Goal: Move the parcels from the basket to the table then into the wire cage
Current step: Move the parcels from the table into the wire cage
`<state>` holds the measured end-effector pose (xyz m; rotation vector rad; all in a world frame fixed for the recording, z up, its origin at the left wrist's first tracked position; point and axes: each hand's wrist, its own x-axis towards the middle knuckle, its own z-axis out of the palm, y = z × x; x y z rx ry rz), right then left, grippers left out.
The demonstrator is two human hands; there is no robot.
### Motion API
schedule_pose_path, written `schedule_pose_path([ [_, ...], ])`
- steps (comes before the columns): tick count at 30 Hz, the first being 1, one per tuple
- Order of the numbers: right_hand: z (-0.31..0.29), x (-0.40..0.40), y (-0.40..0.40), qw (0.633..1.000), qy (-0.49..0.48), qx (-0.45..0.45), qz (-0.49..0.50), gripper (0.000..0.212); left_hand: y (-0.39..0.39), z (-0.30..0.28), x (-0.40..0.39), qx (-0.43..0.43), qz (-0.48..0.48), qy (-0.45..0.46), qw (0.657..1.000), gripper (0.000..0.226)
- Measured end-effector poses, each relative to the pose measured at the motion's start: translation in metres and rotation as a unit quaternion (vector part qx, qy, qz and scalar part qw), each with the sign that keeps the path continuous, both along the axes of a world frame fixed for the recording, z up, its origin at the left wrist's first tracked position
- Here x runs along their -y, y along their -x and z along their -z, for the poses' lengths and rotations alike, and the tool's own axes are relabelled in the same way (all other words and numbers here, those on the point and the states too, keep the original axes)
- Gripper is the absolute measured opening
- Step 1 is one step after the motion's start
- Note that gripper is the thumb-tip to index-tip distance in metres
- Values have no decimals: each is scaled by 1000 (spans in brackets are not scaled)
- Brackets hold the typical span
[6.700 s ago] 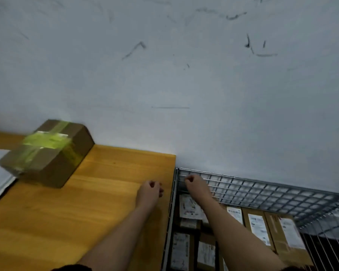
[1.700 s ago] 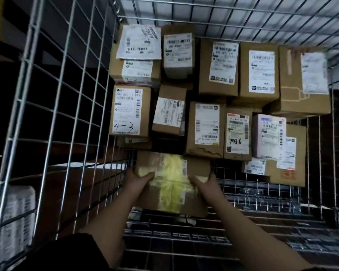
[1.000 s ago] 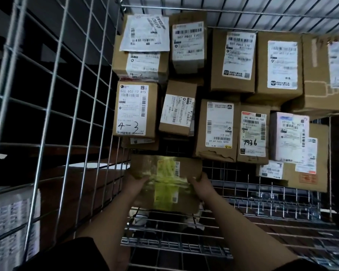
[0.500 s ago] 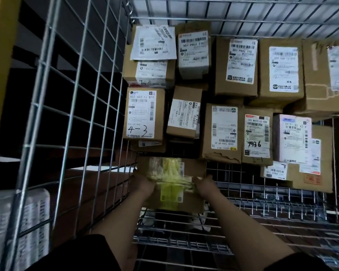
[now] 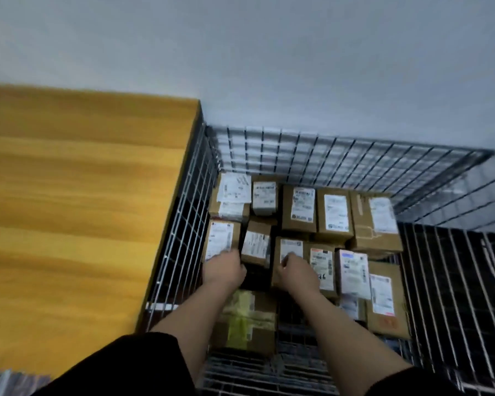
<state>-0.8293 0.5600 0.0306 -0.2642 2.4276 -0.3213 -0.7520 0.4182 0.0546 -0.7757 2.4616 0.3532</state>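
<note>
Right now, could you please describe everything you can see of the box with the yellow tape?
The box with yellow tape is brown cardboard, crossed by strips of pale yellow tape, with what may be a small white label. It lies flat inside the wire cage, at its near edge, below the other parcels. Neither hand holds it; the left forearm crosses over its left side.
</note>
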Motion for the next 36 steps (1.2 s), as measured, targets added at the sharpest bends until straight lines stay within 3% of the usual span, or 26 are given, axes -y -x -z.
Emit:
schedule_pose_path([
  [6, -147, 40, 25, 981, 87, -158, -68, 21, 20, -139, 33, -134, 52, 134, 980, 31],
  [13, -268, 107, 8, 948, 116, -272, -119, 21, -13, -252, 104, -216, 7, 174, 961, 33],
  [17, -318, 158, -30, 938, 142, -293, -123, 25, -58, -300, 155, -231, -41, 171, 957, 34],
  [28, -388, 272, -120, 927, 196, -279, -153, 25, -148, -368, 257, -267, -150, 167, 937, 32],
  [36, -388, 350, -153, 910, 182, -252, -274, 28, -224, -357, 309, -240, -259, 178, 918, 29],
])
